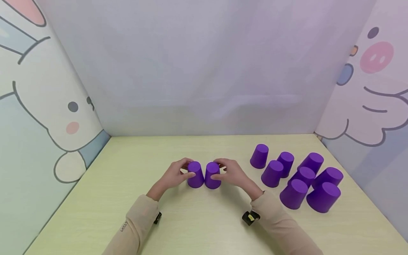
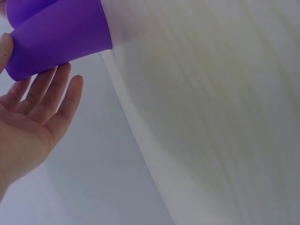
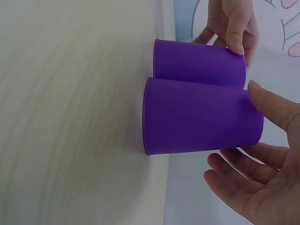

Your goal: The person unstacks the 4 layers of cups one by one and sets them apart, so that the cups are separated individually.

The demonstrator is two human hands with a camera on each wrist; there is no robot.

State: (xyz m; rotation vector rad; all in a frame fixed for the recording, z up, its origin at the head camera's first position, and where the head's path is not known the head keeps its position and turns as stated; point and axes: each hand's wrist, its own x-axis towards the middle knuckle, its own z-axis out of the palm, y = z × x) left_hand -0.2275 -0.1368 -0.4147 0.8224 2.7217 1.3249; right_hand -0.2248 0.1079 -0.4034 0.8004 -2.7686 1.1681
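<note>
Two purple cups stand upside down side by side at the middle of the table, their rims touching or nearly so. My left hand (image 1: 174, 174) grips the left cup (image 1: 195, 175) near its top, thumb in front and fingers behind. On the other side, my right hand (image 1: 233, 172) holds the right cup (image 1: 212, 176) the same way. In the right wrist view the right cup (image 3: 201, 117) hides part of the left cup (image 3: 197, 63). The left wrist view shows the left cup (image 2: 61, 37) between thumb and fingertips.
Several more purple cups stand upside down in a loose group on the right of the table (image 1: 134, 152), one cup (image 1: 259, 156) nearest the back. A pale cloth wall (image 1: 204, 71) closes the back, and printed cartoon panels flank both sides.
</note>
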